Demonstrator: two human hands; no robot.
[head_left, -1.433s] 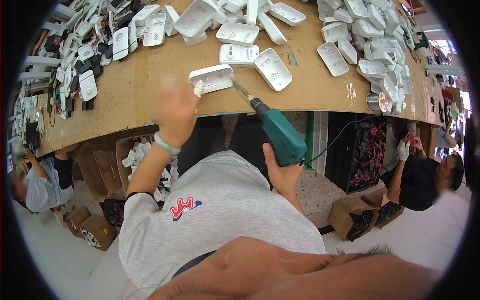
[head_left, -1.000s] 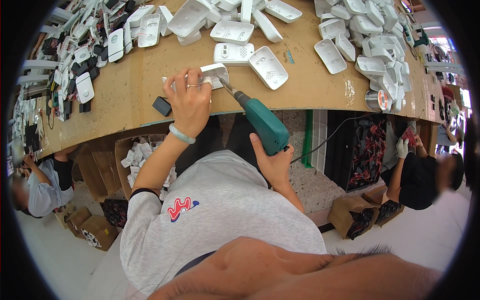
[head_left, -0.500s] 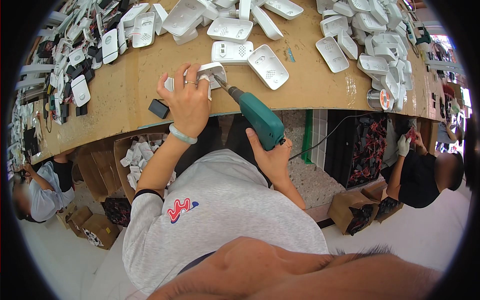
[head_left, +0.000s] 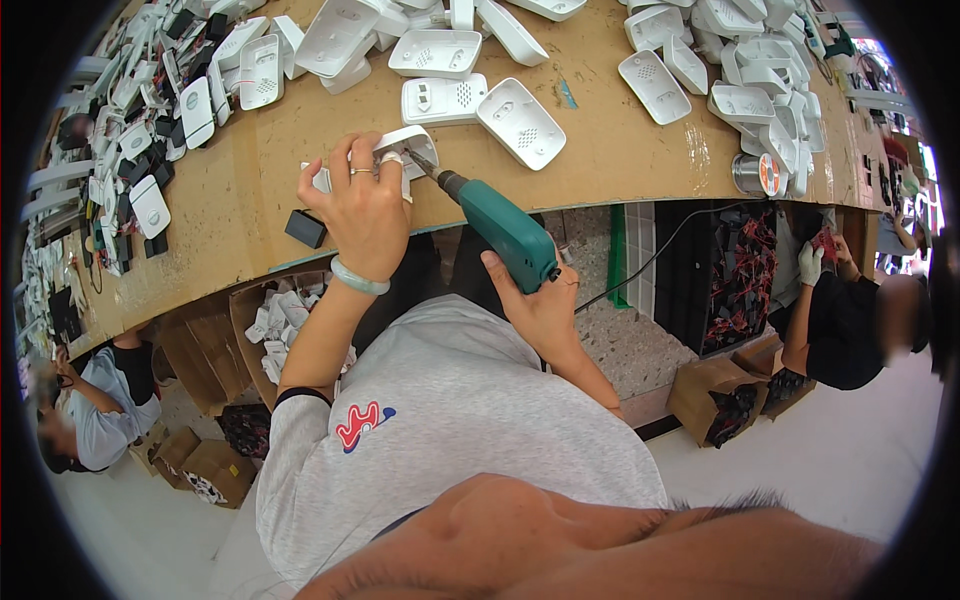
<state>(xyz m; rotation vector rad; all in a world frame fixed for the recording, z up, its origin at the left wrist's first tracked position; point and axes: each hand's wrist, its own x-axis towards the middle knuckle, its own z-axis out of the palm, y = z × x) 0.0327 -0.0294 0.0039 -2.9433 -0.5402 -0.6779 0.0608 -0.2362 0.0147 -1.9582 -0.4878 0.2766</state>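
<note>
The green tool (head_left: 507,226), gripped by the right hand (head_left: 540,308), has been moved from the rim to the inside of the white case (head_left: 404,134) on the bench (head_left: 605,150); it is covered by the left hand (head_left: 366,222), whose grip is hidden. Work inside seems begun.

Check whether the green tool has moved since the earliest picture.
Yes. The green tool has shifted left, farther from the wire spool.

casings (head_left: 522,124) on table (head_left: 600,165), block (head_left: 305,229) left of tool (head_left: 508,225)
</note>
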